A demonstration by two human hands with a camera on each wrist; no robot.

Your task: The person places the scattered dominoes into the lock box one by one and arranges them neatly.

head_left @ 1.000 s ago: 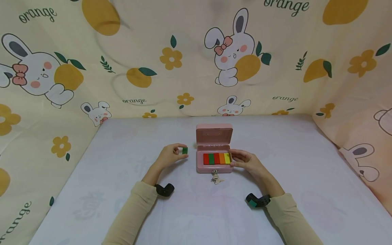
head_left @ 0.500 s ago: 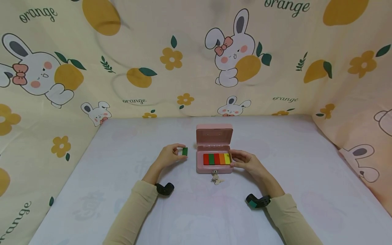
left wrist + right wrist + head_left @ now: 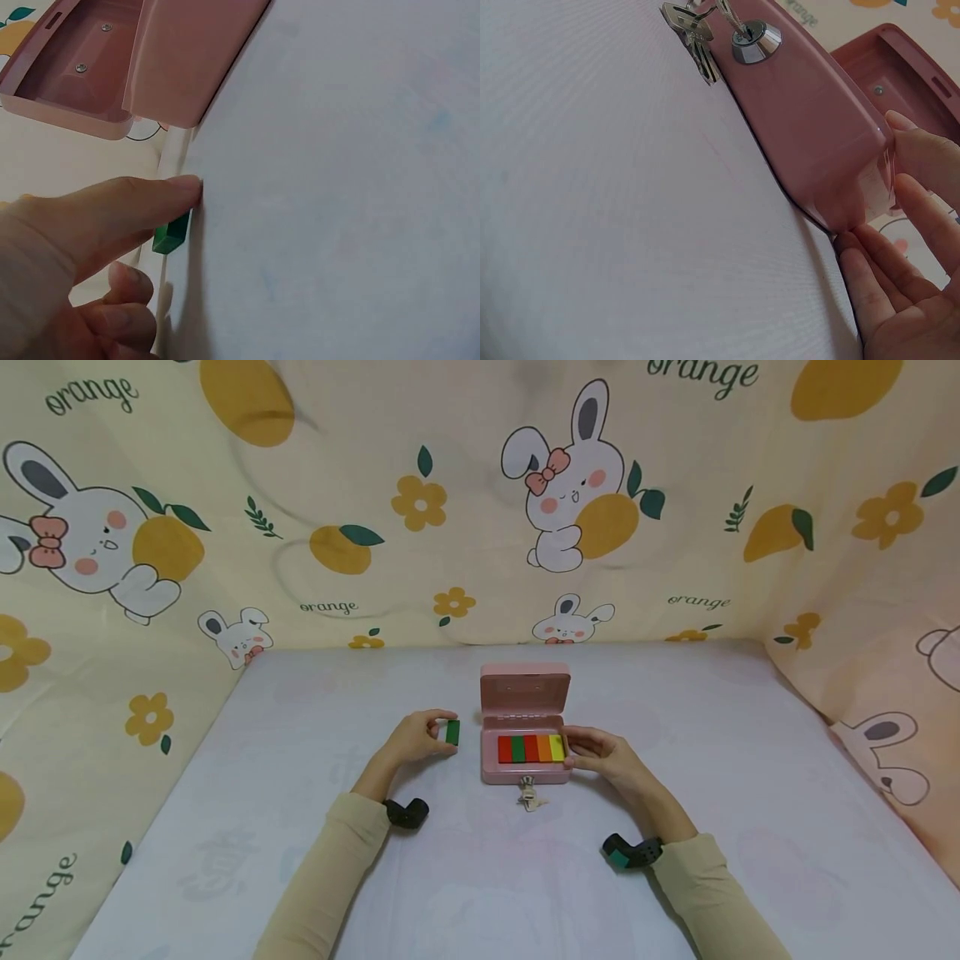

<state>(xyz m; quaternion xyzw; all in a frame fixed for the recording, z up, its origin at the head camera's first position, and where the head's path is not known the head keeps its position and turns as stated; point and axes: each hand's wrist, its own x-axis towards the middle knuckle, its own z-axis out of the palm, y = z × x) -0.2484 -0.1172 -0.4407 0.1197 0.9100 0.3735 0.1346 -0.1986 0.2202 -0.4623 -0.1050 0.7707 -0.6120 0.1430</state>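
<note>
My left hand [image 3: 417,737] pinches a small green block [image 3: 453,732] upright between thumb and fingers, just left of a pink metal cash box [image 3: 491,774]. In the left wrist view, the thumb covers most of the green block [image 3: 171,234]. The box's lid [image 3: 525,692] is raised. Inside lies a row of coloured blocks [image 3: 531,748]: red, green, red, orange and yellow from left to right. My right hand [image 3: 606,752] rests against the box's right side. The right wrist view has its fingertips [image 3: 855,259] touching the outer wall near the tabletop.
Keys [image 3: 530,799] hang from the lock [image 3: 756,41] on the box's front. A white cloth covers the table [image 3: 480,877]. Behind it hangs a curtain [image 3: 465,527] printed with rabbits and oranges. Each wrist carries a black camera mount [image 3: 632,852].
My left hand has turned slightly, so more of the green block's long face shows between the fingers. The right hand, the box and the row of blocks stay in place.
</note>
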